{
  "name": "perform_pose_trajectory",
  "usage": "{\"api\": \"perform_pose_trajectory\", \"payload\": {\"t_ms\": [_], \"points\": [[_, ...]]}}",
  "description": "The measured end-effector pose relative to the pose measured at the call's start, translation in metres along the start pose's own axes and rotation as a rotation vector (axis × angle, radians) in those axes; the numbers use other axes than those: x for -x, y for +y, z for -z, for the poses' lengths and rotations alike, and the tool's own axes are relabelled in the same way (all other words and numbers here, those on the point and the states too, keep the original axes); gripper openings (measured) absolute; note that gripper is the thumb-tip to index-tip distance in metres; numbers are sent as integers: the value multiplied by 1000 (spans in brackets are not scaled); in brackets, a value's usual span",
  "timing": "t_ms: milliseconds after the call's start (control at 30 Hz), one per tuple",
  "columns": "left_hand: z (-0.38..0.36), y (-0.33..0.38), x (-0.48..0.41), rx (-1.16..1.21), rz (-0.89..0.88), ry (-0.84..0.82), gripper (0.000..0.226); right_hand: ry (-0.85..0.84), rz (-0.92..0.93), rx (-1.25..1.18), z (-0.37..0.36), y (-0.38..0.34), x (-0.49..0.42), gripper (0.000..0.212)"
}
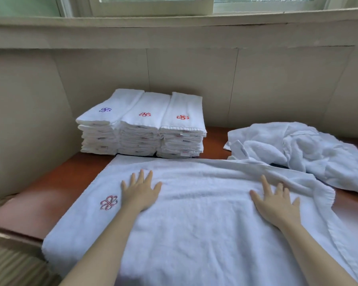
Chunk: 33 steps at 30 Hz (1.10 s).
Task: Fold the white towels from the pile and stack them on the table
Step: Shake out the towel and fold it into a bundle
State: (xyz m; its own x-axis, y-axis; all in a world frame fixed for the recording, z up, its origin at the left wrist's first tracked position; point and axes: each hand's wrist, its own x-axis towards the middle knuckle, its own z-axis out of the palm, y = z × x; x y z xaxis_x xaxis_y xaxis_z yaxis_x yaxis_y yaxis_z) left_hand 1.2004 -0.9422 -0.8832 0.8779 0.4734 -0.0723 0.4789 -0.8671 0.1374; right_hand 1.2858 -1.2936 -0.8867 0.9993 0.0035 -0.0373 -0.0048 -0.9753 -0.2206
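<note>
Soft, probably terry white towel (205,223) spread flat; left hand (141,193), right hand (277,205) pressing it, splayed wide, gripping nothing.

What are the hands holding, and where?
Nothing is held. The left hand and the right hand lie flat, fingers spread, on the spread-out white terry towel.

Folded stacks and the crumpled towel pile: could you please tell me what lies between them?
In the head view, only a bare strip of red-brown table separates the folded stacks from the crumpled towel pile.
</note>
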Motion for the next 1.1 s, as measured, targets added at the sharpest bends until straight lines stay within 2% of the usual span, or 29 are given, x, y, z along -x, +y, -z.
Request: {"api": "perform_pose_trajectory", "payload": {"t_ms": [367,533,600,667,767,833,867,967,1033,1100], "points": [[3,-6,39,-30,-58,-28,64,-28,-55,8,6,19,72,65],[5,-13,53,-85,-109,75,61,3,-68,0,5,22,89,61],[11,-18,51,-112,-152,121,54,31,-59,-15,3,23,92,55],[22,-23,42,-27,-170,153,45,62,-48,-30,4,22,90,41],[35,-38,16,60,-120,161,31,112,-39,-83,8,15,79,27],[38,-53,-6,47,-95,139,20,126,-19,-94,9,9,67,27],[38,-61,-16,59,-78,127,22,128,-10,-95,9,5,59,26],[43,-83,-45,149,-15,70,47,141,-31,-60,10,-11,36,17],[50,-91,-64,209,-13,-39,52,190,-89,20,13,-27,21,10],[61,-95,-77,278,-29,-166,47,264,-66,92,18,-49,6,25]]}}
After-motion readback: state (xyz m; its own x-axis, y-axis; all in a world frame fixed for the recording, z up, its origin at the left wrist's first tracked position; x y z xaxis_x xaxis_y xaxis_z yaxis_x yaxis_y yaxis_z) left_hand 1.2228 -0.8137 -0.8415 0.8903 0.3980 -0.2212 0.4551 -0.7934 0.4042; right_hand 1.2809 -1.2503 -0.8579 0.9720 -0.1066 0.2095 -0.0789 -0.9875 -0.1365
